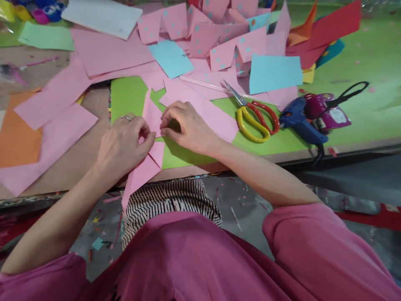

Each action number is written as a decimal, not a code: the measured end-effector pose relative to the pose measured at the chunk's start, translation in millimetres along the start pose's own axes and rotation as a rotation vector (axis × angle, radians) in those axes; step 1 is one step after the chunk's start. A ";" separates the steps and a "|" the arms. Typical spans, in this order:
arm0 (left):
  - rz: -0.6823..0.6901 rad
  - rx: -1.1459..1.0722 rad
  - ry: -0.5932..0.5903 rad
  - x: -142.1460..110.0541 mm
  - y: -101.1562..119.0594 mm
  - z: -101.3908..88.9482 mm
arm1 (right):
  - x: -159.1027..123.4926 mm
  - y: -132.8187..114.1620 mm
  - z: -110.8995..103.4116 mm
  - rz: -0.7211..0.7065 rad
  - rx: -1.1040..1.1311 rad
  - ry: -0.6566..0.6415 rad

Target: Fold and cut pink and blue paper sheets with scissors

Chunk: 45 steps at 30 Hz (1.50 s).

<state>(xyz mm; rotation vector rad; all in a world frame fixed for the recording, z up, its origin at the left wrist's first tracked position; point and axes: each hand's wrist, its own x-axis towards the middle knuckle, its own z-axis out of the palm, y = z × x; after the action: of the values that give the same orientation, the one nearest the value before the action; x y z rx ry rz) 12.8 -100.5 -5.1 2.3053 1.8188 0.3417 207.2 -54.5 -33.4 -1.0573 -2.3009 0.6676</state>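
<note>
A notched, folded strip of pink paper lies across the table's front edge, its lower end hanging over. My left hand, with a ring on one finger, is closed on the strip at its middle, thumb and forefinger pinched together. My right hand curls in from the right, its fingertips closed at the right edge of the same strip's upper part. Fingers hide part of the folds. Scissors with one yellow and one red handle lie to the right of my right hand, blades pointing up and left.
A blue glue gun sits at the right beside a purple object with a black loop. Folded pink paper with blue dots is piled at the back. Blue paper, orange paper and red paper lie around.
</note>
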 end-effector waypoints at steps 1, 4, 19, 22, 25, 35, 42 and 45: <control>-0.002 0.000 -0.001 0.5 -0.2 0.2 | -1.0 1.1 -2.1 -0.010 0.002 0.012; -0.011 -0.001 -0.009 1.3 -0.8 0.6 | -4.7 3.6 -7.0 -0.049 -0.019 0.053; 0.039 -0.015 0.003 -1.8 -9.0 5.7 | -6.8 -4.7 -1.5 -0.070 -0.112 0.059; 0.065 -0.007 -0.004 -2.0 -11.6 5.8 | -4.8 -8.3 1.0 -0.054 -0.138 0.028; 0.072 -0.003 -0.001 -2.4 -12.0 5.6 | -5.0 -11.5 1.5 -0.032 -0.163 0.006; 0.091 0.003 -0.012 -4.5 -9.8 5.8 | -5.6 -14.5 1.1 0.009 -0.249 -0.078; 0.082 -0.005 -0.038 -2.8 -9.3 3.3 | -3.8 -21.1 1.8 0.033 -0.290 -0.122; 0.079 -0.006 -0.062 -2.8 -7.4 1.2 | -4.4 -17.6 3.8 0.029 -0.267 -0.099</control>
<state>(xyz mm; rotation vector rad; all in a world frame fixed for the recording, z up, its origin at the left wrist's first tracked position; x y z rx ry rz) 5.6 -101.5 -8.5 2.3610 1.6992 0.2828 197.9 -68.8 -26.4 -1.2023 -2.5164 0.4397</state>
